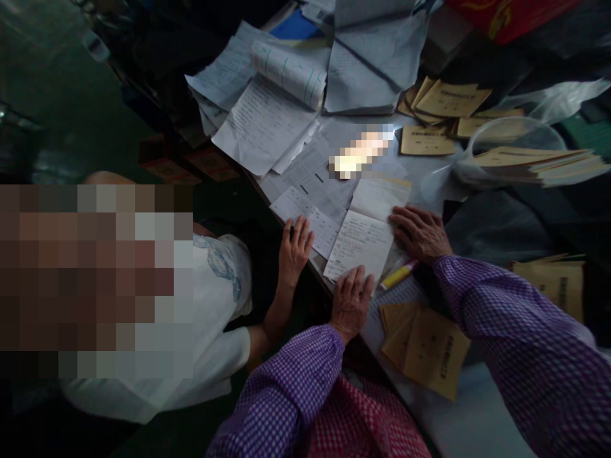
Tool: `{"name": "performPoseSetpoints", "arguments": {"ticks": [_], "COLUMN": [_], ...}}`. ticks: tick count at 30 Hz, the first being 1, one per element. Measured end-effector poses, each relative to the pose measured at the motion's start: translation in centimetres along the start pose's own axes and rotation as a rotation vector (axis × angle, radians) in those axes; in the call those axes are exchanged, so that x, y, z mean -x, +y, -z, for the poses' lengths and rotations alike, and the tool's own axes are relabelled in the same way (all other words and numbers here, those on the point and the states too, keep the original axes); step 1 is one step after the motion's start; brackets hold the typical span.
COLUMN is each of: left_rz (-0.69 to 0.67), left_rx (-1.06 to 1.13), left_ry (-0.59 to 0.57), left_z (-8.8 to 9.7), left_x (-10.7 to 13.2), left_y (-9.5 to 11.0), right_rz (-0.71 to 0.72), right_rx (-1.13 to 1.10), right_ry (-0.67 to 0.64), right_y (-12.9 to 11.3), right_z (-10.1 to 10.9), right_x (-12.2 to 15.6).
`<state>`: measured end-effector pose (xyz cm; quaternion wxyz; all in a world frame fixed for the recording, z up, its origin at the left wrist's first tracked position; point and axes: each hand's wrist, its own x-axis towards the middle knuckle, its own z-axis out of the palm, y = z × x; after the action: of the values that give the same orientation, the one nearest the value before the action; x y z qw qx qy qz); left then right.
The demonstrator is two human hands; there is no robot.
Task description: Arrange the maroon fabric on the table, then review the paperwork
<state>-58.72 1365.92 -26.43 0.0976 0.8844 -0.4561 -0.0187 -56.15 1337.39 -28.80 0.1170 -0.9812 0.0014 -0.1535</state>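
A handwritten white sheet [360,245] lies on the table in front of me. My left hand [352,299] rests flat on its near corner, fingers spread. On the sheet's right edge my right hand [420,232] presses down flat, holding nothing. A yellow and pink marker [400,274] lies between my two hands, just under my right wrist. Another person in a white shirt stands at the left, and their hand [294,247] rests on a printed slip [310,219] at the table edge.
Loose written papers [267,121] and a rolled sheet [289,73] cover the far table. Brown envelopes [432,353] lie near my left arm and more [449,98] at the back. A clear plastic tub [515,149] holds a stack of envelopes at right.
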Motion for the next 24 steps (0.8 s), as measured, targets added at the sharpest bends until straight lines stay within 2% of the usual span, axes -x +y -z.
{"name": "performPoseSetpoints", "arguments": {"ticks": [4,8,14,19,21,24], "left_rz": [-0.118,-0.148,-0.173,-0.082,-0.062,-0.063], "left_rx": [-0.016,-0.072,-0.112,-0.01,0.027,0.048], "left_ry": [-0.048,-0.068,-0.025,0.091,0.153,0.203], "left_z": [0.3,0.1,0.3,0.2,0.2,0.6], "left_x": [2.6,3.6,1.7,-0.9,-1.1,0.1], "left_y": [-0.1,-0.1,0.0,0.0,0.0,-0.4], "right_rz": [-0.016,-0.052,-0.052,-0.072,-0.077,-0.081], "right_rx": [0.013,0.01,0.022,0.037,0.037,0.031], "right_ry": [0.007,0.009,-0.003,-0.014,-0.019,-0.019], "right_y": [-0.1,-0.3,0.0,-0.2,-0.3,-0.4], "right_z": [-0.1,-0.3,-0.5,-0.1,0.1,0.3], "right_x": [-0.1,-0.2,-0.1,-0.2,-0.3,-0.3]}}
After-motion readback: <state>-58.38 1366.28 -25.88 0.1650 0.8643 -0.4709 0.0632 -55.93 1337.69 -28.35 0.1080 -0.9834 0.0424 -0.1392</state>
